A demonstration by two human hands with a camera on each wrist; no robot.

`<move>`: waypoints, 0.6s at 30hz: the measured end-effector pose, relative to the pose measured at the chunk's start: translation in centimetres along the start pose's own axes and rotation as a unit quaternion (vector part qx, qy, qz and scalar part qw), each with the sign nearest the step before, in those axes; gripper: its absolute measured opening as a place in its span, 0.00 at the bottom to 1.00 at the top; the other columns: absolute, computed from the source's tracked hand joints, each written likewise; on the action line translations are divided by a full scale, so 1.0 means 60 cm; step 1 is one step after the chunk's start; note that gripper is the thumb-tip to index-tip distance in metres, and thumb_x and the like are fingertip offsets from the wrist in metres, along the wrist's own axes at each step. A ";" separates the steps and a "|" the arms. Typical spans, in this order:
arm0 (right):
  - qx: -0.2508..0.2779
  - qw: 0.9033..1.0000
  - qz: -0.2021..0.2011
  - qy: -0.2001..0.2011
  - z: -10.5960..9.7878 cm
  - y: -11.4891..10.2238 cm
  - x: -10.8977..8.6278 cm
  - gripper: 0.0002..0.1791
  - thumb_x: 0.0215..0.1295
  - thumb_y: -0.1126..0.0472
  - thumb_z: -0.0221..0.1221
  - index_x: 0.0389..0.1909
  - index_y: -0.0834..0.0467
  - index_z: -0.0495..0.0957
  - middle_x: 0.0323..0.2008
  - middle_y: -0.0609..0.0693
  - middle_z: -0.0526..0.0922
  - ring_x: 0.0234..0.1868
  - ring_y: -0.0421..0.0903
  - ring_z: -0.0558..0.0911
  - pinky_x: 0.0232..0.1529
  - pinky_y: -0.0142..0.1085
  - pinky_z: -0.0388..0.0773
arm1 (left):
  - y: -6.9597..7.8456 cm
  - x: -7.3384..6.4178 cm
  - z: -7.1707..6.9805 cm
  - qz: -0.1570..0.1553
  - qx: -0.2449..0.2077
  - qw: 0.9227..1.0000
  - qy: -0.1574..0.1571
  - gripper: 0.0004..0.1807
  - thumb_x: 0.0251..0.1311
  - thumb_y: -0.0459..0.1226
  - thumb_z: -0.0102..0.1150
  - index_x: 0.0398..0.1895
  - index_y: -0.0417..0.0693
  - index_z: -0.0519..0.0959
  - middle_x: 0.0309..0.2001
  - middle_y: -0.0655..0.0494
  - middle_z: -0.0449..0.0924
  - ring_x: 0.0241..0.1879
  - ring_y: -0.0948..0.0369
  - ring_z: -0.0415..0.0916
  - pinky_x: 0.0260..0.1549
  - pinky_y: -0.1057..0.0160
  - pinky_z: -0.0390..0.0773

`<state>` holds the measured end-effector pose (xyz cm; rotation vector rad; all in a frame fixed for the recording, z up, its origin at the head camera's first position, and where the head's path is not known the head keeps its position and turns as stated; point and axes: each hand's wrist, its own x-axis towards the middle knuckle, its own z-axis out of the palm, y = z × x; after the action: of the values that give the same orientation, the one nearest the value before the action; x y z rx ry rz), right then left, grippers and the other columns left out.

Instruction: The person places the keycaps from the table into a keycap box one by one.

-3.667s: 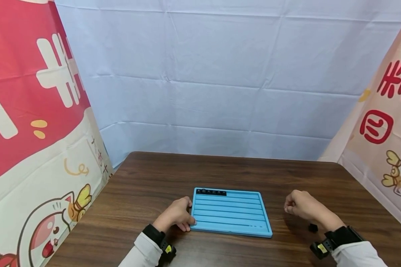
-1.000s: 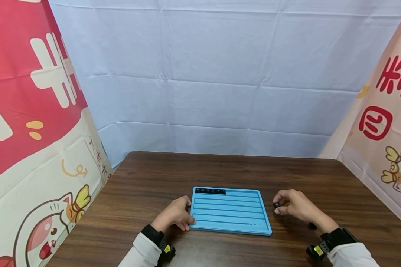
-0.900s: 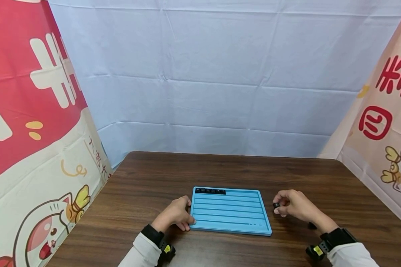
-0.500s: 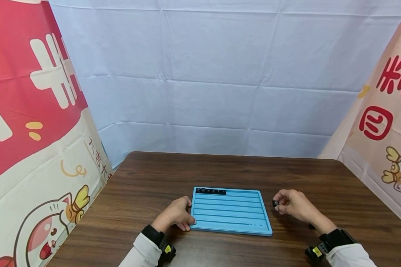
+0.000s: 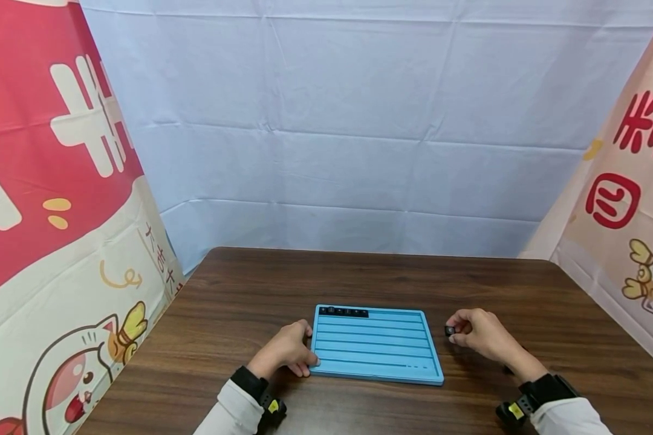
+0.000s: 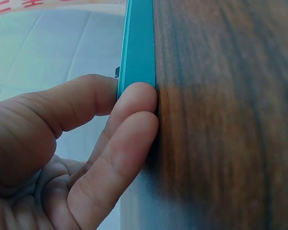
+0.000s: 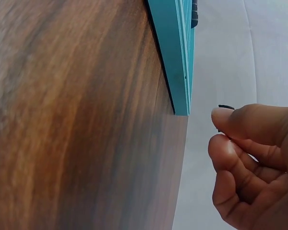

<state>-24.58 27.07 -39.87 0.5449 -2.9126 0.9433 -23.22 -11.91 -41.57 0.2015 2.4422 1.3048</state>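
Observation:
A light blue tray point(image 5: 372, 347) with long ridges across it lies flat on the table. Several small black keycaps point(image 5: 343, 312) sit side by side in its far left row. My left hand point(image 5: 287, 349) holds the tray's left edge, the thumb at the near corner; the left wrist view shows fingertips point(image 6: 139, 103) against the blue side wall. To the right of the tray, my right hand point(image 5: 481, 332) pinches one black keycap point(image 5: 449, 331) between thumb and fingertips. Only a thin dark edge of that keycap point(image 7: 226, 107) shows in the right wrist view.
Another small black piece point(image 5: 507, 370) lies on the brown wooden table point(image 5: 283, 284), partly hidden by the right wrist. A pale blue cloth point(image 5: 348, 121) hangs behind the table, with printed cloths at both sides.
Since the oldest frame, my right hand has moved slightly left towards the tray, and the keycap has come into view at its fingertips. The left hand and the tray have stayed put.

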 end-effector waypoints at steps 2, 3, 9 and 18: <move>0.000 1.000 -0.001 0.000 0.000 0.000 -0.001 0.09 0.51 0.70 0.66 0.32 0.60 0.78 0.24 0.45 0.75 0.26 0.43 0.73 0.22 0.32 0.72 | 0.000 0.000 0.000 0.000 0.001 1.000 0.000 0.26 0.45 0.24 0.68 0.46 0.36 0.66 0.18 0.42 0.77 0.12 0.57 0.76 0.13 0.61 0.79; -0.001 1.000 -0.003 0.000 0.000 0.000 -0.001 0.09 0.51 0.69 0.66 0.32 0.60 0.78 0.24 0.45 0.75 0.26 0.42 0.73 0.22 0.32 0.72 | 0.000 0.000 0.000 0.000 0.002 1.000 0.000 0.26 0.45 0.24 0.68 0.46 0.36 0.66 0.18 0.42 0.77 0.12 0.58 0.76 0.13 0.61 0.79; -0.003 1.000 -0.021 0.004 0.005 -0.003 0.005 0.07 0.52 0.68 0.66 0.33 0.60 0.79 0.25 0.45 0.75 0.26 0.42 0.73 0.23 0.32 0.72 | 0.002 -0.003 -0.002 -0.001 0.008 1.000 0.003 0.26 0.45 0.24 0.68 0.47 0.36 0.66 0.18 0.42 0.77 0.12 0.58 0.76 0.13 0.61 0.79; -0.011 0.999 -0.042 0.007 0.022 -0.015 0.017 0.08 0.52 0.70 0.66 0.33 0.61 0.79 0.26 0.44 0.75 0.27 0.41 0.73 0.23 0.32 0.72 | 0.007 -0.007 -0.002 -0.002 0.005 1.000 0.001 0.26 0.45 0.24 0.67 0.46 0.36 0.66 0.19 0.43 0.77 0.13 0.57 0.76 0.13 0.61 0.79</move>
<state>-25.10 25.30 -40.30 0.6517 -2.8591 0.9000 -22.88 -11.88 -41.09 0.1980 2.4504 1.2937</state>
